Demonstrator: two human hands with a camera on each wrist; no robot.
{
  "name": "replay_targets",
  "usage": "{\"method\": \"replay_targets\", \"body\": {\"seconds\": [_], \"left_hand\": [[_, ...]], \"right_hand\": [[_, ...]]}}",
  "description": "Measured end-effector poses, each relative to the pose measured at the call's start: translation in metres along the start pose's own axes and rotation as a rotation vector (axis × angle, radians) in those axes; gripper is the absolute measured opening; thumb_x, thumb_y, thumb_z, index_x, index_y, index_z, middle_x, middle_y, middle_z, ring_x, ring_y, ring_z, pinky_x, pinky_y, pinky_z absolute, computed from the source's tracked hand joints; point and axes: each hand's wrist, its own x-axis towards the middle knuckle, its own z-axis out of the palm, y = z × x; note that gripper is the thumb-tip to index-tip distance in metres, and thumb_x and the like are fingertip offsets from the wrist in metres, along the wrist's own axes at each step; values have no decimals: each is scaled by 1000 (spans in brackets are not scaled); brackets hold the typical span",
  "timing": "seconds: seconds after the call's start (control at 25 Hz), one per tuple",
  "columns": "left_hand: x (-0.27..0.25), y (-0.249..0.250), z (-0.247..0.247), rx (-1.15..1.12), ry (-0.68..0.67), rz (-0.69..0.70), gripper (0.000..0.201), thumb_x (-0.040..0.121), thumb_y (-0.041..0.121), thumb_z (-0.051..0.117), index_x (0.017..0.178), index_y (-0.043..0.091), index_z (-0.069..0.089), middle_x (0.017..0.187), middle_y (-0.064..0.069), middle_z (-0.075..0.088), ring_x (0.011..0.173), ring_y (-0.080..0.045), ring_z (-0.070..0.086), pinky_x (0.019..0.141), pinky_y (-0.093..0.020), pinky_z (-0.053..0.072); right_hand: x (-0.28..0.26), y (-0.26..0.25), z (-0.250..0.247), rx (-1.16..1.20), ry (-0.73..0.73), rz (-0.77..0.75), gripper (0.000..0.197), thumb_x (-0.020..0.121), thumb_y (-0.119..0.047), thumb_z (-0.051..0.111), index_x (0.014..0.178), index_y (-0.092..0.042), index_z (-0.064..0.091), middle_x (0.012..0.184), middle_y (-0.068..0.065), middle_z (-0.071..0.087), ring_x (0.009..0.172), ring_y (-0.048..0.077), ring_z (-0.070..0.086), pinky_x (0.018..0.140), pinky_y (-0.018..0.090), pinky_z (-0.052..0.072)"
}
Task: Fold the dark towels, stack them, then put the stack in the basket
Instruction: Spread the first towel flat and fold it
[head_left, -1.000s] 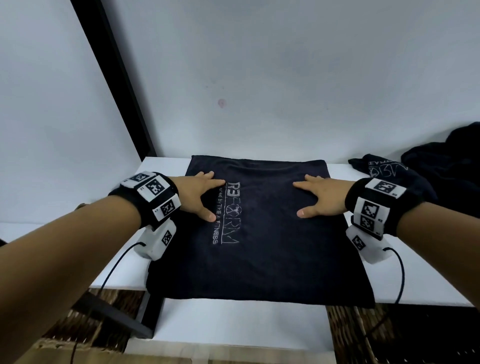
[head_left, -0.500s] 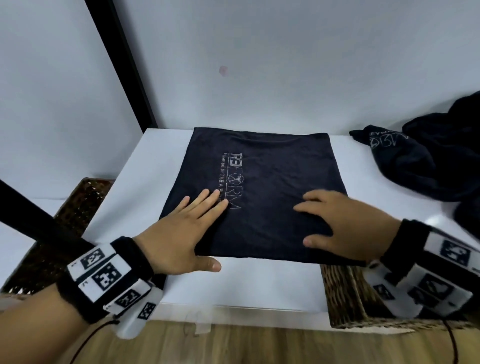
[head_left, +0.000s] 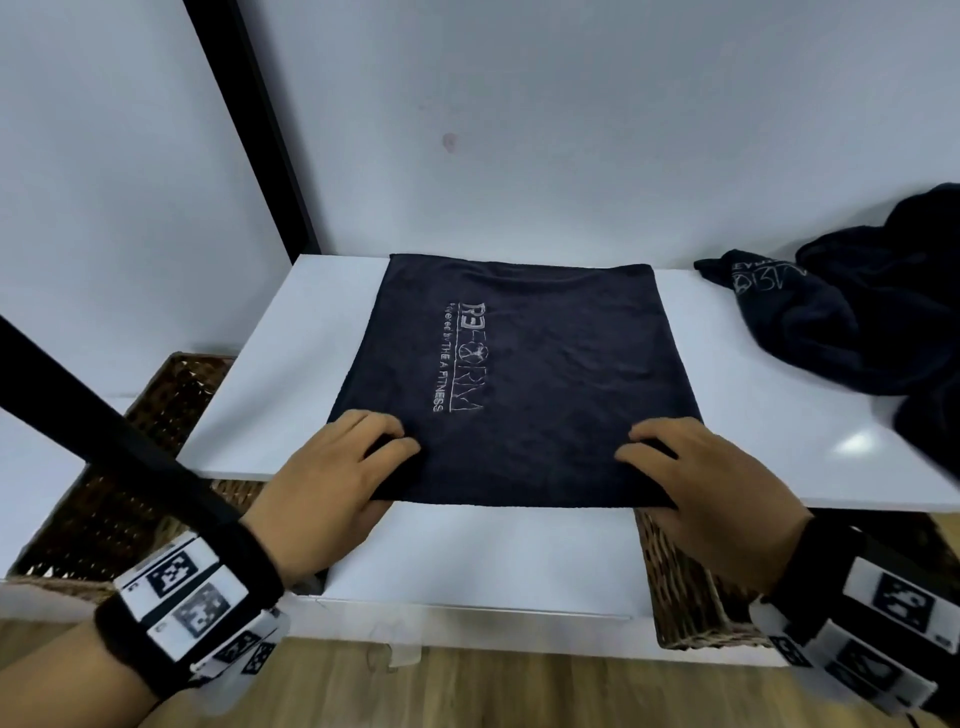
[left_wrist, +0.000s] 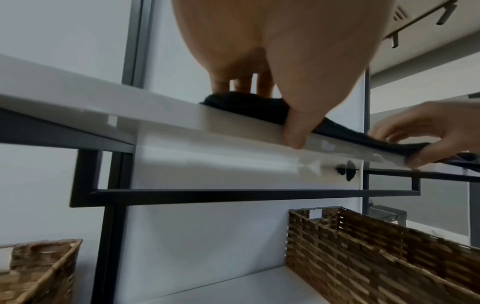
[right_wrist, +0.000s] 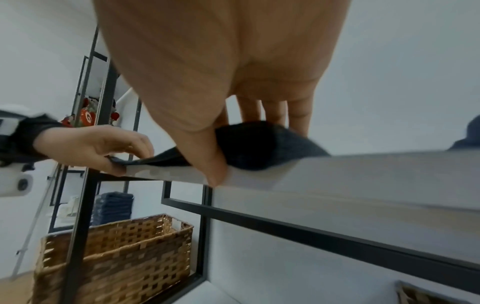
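From the head view, a dark navy folded towel with pale printed lettering (head_left: 511, 384) lies flat on a white shelf board (head_left: 769, 441), its near edge at the board's front. Only the wrist views show the thumbs beneath that edge. The left hand (head_left: 332, 483) pinches the near left corner, fingers curled on top; the right hand (head_left: 696, 483) pinches the near right corner likewise. A heap of unfolded dark towels (head_left: 852, 322) lies to the right. Brown woven wicker baskets (right_wrist: 114, 253) stand on the lower shelf.
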Motion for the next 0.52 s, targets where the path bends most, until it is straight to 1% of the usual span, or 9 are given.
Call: {"method": "replay_targets", "body": {"seconds": [0.04,0.08,0.16,0.24,0.32,0.36,0.4,0.44,0.52], "left_hand": [[-3,-2,-2,19,17,7,42,74,13,65,116,15,62,111,-2,58,101,-24,55,86,-31,49],[-5,-3,-4,27,27,19,39,75,14,56,114,15,63,108,-1,58,98,-22,55,84,-28,46],[-8,-8,-6,22,25,35,35,80,17,44,107,14,65,105,-1,60,93,-20,58,78,-25,46],[-9,-16,-9,-3,5,15,28,83,20,40,99,16,63,100,0,63,85,-18,66,69,-23,49],[-10,-23,-12,-13,-21,10,23,86,23,42,95,17,62,99,1,63,84,-17,67,68,-23,49],[-11,-25,-13,-6,-36,19,24,88,25,42,95,17,64,98,2,63,85,-17,66,68,-25,51],[-10,-26,-14,4,-49,32,27,89,27,42,94,17,67,96,3,63,85,-18,64,68,-29,53],[-9,-26,-17,8,-52,40,29,89,28,42,94,17,69,91,4,64,83,-19,62,67,-32,52],[-9,-26,-22,-32,-13,-20,30,89,33,40,98,20,66,84,4,66,75,-22,63,64,-34,50]], "right_hand": [[-3,3,-3,1,8,-3,47,58,-6,83,102,-15,69,105,3,67,89,26,66,67,37,60],[-5,7,-3,1,21,-13,43,58,-3,81,97,-15,69,99,1,67,85,24,66,62,35,60],[-7,12,-1,-32,47,-51,38,56,1,80,89,-14,70,91,0,69,80,22,67,61,36,60],[-8,18,2,-64,95,-56,40,54,6,82,88,-13,74,90,3,74,79,23,72,68,34,61],[-7,27,4,27,105,-3,40,62,9,78,97,-10,75,101,4,75,91,23,72,82,32,55],[-8,31,3,90,93,25,39,67,7,76,101,-12,75,108,2,73,98,21,70,89,30,50],[-9,35,2,135,75,43,35,72,3,76,103,-14,75,112,0,72,103,19,68,93,27,45],[-10,37,-1,158,53,55,31,75,-3,77,102,-17,76,113,-3,71,104,16,66,93,23,43],[-11,38,-7,185,59,72,21,79,-15,77,99,-20,77,110,-8,71,101,9,64,92,14,39]]}}
